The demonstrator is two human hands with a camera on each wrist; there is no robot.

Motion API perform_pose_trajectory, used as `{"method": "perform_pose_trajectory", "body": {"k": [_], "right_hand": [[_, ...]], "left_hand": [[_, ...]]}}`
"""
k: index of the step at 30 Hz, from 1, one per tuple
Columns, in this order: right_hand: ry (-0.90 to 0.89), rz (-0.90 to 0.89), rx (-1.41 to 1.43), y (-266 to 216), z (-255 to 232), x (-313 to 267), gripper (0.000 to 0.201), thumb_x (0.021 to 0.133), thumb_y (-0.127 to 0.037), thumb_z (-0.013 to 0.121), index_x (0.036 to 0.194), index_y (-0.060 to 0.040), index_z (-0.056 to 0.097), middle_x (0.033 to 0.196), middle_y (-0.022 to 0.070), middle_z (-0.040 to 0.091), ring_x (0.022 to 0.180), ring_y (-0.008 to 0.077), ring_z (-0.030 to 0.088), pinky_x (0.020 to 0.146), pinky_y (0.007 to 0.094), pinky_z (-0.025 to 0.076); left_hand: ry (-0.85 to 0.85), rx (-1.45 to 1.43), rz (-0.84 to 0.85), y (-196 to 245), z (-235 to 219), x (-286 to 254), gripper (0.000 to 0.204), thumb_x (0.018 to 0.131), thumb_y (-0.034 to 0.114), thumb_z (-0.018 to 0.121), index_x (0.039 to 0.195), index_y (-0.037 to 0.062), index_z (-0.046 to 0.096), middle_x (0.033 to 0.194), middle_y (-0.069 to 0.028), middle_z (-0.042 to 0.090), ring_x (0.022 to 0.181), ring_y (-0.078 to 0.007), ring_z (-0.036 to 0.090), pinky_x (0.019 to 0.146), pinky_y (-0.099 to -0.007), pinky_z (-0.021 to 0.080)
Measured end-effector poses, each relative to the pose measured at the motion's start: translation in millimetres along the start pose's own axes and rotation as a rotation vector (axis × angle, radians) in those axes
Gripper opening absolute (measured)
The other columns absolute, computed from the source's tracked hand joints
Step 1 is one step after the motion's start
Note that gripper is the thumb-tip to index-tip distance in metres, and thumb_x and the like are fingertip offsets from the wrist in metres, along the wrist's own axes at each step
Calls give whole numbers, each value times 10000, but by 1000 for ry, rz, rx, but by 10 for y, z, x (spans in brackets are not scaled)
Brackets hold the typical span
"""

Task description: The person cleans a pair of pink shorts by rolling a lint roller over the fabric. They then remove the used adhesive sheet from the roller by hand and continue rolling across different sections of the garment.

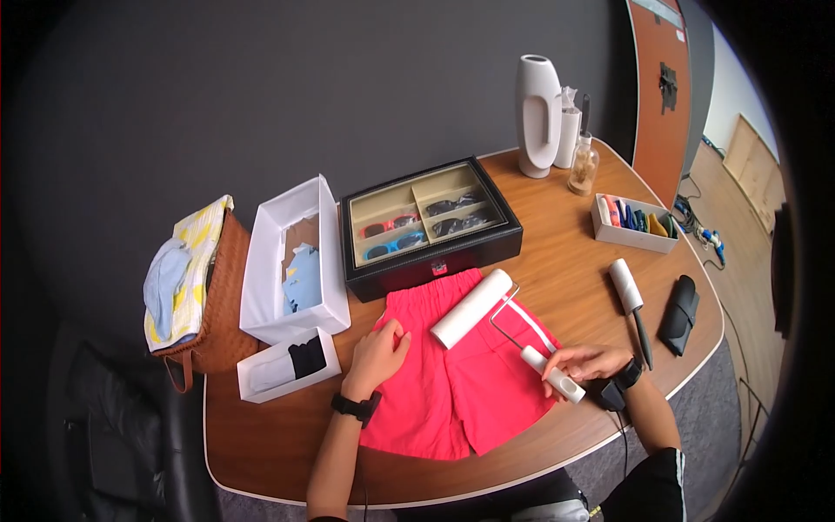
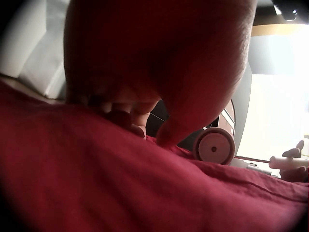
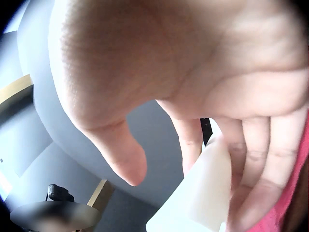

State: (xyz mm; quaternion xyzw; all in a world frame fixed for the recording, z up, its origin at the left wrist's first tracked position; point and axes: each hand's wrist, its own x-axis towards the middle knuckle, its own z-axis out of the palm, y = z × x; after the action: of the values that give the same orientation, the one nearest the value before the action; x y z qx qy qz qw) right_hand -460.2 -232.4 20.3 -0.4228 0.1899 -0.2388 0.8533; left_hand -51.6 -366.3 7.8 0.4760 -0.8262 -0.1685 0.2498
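Pink shorts point(image 1: 417, 391) with a white side stripe lie spread on the wooden table. On their upper part is a large white lint roller point(image 1: 474, 309), its wire frame leading to a white handle point(image 1: 552, 374). My right hand point(image 1: 596, 361) holds that handle over the shorts' right leg; in the right wrist view the fingers bend along the handle point(image 3: 203, 188) while the thumb stands apart from it. Bent fingers of my left hand point(image 1: 378, 357) rest on the shorts' left side, left of the roller. In the left wrist view, its fingertips point(image 2: 140, 121) touch the pink cloth.
Behind the shorts stands a black glasses case point(image 1: 435, 274). White boxes point(image 1: 291, 335) and a woven basket point(image 1: 222, 296) are at left. A smaller lint roller point(image 1: 624, 287), a black pouch point(image 1: 680, 315), a box of rolled socks point(image 1: 635, 235) and a white vase point(image 1: 532, 130) occupy the right.
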Motion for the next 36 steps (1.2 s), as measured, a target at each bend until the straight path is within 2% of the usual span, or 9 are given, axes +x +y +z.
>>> {"method": "perform_pose_trajectory", "body": {"k": [6,8,13,21,23,27,30,32,36], "right_hand": [[-10,93,-148,-51,-2,3,310,1022,-161,558,1278,15,556,1136,160,651,1091,249,633,949,389,495],[2,102,-149,-62,-16,10,304,1009,-117,565,1274,31,559,1181,197,643,1107,295,639,934,421,517],[-34,128,-95,-5,-139,-24,276,1011,-74,547,1258,49,562,1175,214,646,1085,317,655,931,448,523],[-49,142,-104,35,-209,-55,241,1016,-85,550,1209,54,592,1144,183,659,1081,306,651,928,449,525],[-116,169,-186,11,-200,-48,216,1023,-88,543,1182,39,616,1110,155,672,1060,255,657,930,390,511],[-126,170,-220,-24,-142,-32,238,1021,-90,544,1213,35,607,1134,159,669,1072,246,655,952,386,507],[-37,157,-121,-108,-15,50,290,1013,-102,550,1269,30,578,1176,168,651,1088,248,651,976,391,501],[-1,81,-135,-101,-2,66,370,1002,-120,569,1331,43,524,1257,213,608,1122,298,646,970,419,516],[9,84,-143,-109,8,62,366,1005,-135,567,1323,42,528,1270,213,600,1120,299,647,955,425,525]], "left_hand": [[17,6,-4,1,-1,19,202,946,229,639,842,88,539,580,-114,562,568,-353,592,519,-477,407],[18,5,-18,-10,0,26,203,947,228,637,838,88,540,581,-114,567,567,-356,593,519,-478,408],[16,-13,-41,-55,26,49,212,948,233,634,820,89,547,581,-113,578,561,-356,597,521,-471,420],[11,-17,-28,-48,11,48,217,937,229,652,810,83,557,572,-103,574,543,-328,600,506,-450,422],[11,-17,-27,-30,-4,51,219,938,232,652,811,82,556,572,-105,570,542,-328,597,504,-449,416],[-10,-22,-51,8,-33,44,222,941,239,646,816,80,556,574,-111,565,544,-333,593,505,-459,404],[-7,-21,-50,0,-25,38,223,943,242,643,818,80,555,577,-112,570,549,-339,596,508,-465,404],[-6,-21,-45,-8,-14,34,223,943,243,642,819,80,554,579,-113,573,552,-342,597,509,-467,405],[-9,-16,-44,-14,-12,33,221,942,243,642,822,80,555,584,-115,580,558,-349,599,516,-474,414]]}}
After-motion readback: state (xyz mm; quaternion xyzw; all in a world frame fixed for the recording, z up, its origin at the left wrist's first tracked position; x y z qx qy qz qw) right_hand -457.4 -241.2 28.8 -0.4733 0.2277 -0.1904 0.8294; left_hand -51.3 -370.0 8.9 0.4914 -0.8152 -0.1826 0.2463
